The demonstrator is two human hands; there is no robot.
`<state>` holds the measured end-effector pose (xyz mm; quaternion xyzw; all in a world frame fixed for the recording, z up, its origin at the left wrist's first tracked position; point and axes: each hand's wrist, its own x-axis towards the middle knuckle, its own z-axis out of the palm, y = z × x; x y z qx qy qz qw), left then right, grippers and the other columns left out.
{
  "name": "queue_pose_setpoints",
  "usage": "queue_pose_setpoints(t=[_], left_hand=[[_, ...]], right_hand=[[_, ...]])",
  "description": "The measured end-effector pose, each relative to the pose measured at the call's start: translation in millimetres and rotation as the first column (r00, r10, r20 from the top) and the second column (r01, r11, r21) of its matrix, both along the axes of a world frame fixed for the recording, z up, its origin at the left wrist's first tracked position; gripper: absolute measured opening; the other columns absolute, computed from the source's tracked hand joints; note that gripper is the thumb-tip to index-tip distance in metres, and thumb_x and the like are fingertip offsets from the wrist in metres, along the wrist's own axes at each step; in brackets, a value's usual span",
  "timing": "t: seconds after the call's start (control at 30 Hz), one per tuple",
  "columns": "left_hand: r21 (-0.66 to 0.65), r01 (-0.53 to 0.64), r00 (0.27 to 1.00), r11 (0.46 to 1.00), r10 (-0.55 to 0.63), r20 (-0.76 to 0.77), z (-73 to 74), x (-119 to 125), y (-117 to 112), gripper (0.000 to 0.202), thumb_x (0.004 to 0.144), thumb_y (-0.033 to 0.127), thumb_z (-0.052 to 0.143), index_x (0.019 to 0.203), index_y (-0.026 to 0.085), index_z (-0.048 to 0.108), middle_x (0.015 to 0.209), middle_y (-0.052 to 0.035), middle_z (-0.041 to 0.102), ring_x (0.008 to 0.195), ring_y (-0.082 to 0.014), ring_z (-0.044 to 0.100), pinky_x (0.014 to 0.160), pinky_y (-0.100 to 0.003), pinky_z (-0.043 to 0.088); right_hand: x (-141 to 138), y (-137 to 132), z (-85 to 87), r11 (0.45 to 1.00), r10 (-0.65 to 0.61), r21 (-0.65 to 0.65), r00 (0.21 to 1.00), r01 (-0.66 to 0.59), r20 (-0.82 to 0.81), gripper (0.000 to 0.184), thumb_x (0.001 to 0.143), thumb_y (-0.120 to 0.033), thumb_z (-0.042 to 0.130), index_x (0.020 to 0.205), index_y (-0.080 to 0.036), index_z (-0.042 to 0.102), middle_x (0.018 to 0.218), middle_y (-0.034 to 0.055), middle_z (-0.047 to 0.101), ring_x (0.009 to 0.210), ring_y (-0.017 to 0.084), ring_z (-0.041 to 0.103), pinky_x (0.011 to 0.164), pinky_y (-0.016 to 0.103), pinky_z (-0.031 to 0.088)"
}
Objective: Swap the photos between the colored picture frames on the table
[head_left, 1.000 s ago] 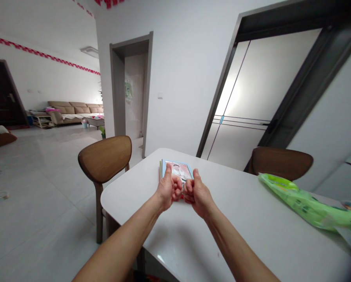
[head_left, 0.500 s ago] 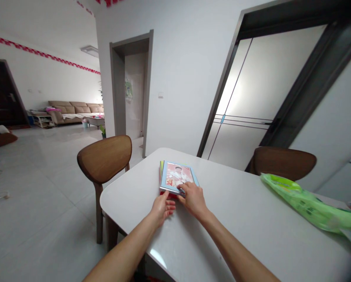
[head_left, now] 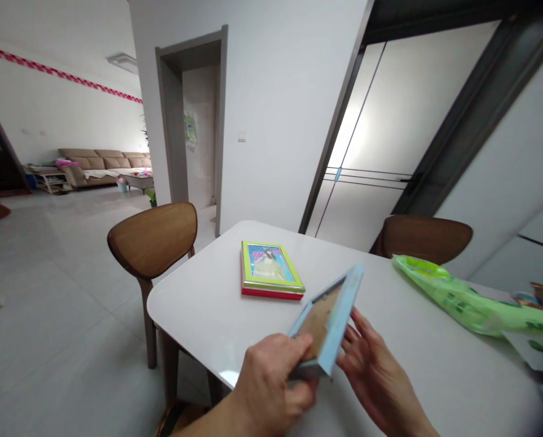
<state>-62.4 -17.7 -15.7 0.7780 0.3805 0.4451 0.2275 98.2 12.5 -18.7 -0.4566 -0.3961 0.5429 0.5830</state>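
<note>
A light blue photo frame [head_left: 339,321] is tilted up above the table, its brown backing board turned toward me. My left hand [head_left: 275,376] grips its lower left end, thumb on the backing. My right hand [head_left: 371,364] is at the frame's right side with fingers spread; whether the fingertips touch it is hard to make out. Farther back on the table lies a green photo frame [head_left: 273,285] with a picture of a figure in a pale dress. It rests on a red photo frame [head_left: 271,294], of which only the edges show.
The white table [head_left: 198,303] has a rounded corner at the left. A green plastic bag [head_left: 471,303] lies on its right side. One wooden chair [head_left: 155,243] stands at the left, another wooden chair [head_left: 428,238] behind the table.
The light blue frame has come off the stack, toward me and to the right, and now shows its back. My left hand has taken hold of it; the green frame is uncovered.
</note>
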Motion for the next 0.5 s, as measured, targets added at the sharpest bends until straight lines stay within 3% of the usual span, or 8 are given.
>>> queue_pose_setpoints(t=[0.07,0.13,0.27,0.4,0.5], left_hand=[[0.161,0.048,0.976,0.986,-0.012,-0.216,-9.5,-0.7,-9.8,0.041,0.068,0.017,0.051,0.109,0.020,0.052,0.083,-0.0072,0.062,0.073,-0.0210,0.056,0.064,-0.028,0.044],[0.285,0.080,0.931,0.955,0.030,-0.364,-25.0,-0.6,-15.0,0.035,0.070,0.024,0.052,0.105,0.020,0.054,0.075,-0.0068,0.061,0.064,-0.0199,0.056,0.054,-0.027,0.044],[0.486,0.103,0.882,0.868,0.147,-0.448,-56.5,1.3,-18.7,0.029,0.079,0.042,0.045,0.094,0.020,0.055,0.059,-0.0016,0.056,0.048,-0.0150,0.051,0.041,-0.023,0.035],[0.559,0.080,0.883,0.825,0.202,-0.424,-75.8,4.5,-19.6,0.021,0.081,0.039,0.043,0.083,0.021,0.053,0.056,0.0014,0.052,0.046,-0.0137,0.048,0.039,-0.023,0.031],[0.559,0.087,0.874,0.825,0.205,-0.440,-85.5,8.2,-19.6,0.018,0.080,0.035,0.044,0.075,0.020,0.052,0.054,0.0019,0.049,0.047,-0.0134,0.046,0.040,-0.023,0.031]], right_hand=[[3.0,-11.8,-4.3,0.997,0.048,-0.056,0.996,-0.052,-0.078,0.051,0.074,-0.050,0.040,0.118,-0.025,0.040,0.108,0.0055,0.058,0.092,0.022,0.056,0.069,0.033,0.047],[3.5,-18.9,-11.8,0.987,0.089,-0.126,0.992,-0.100,-0.093,0.049,0.073,-0.045,0.042,0.117,-0.022,0.042,0.099,0.0061,0.062,0.084,0.023,0.060,0.068,0.034,0.048],[1.1,-20.0,-26.4,0.962,0.201,-0.185,0.979,-0.200,-0.014,0.050,0.071,-0.035,0.047,0.117,-0.018,0.041,0.090,0.0062,0.065,0.075,0.022,0.062,0.063,0.033,0.047],[1.7,-9.8,-39.3,0.970,0.214,-0.188,0.911,-0.155,0.352,0.056,0.065,-0.026,0.049,0.119,-0.013,0.039,0.091,0.0064,0.064,0.076,0.022,0.060,0.063,0.031,0.047],[5.4,-2.5,-52.8,0.993,0.110,-0.105,0.702,-0.050,0.703,0.060,0.063,-0.024,0.047,0.121,-0.013,0.036,0.094,0.0060,0.062,0.083,0.020,0.058,0.073,0.029,0.044]])
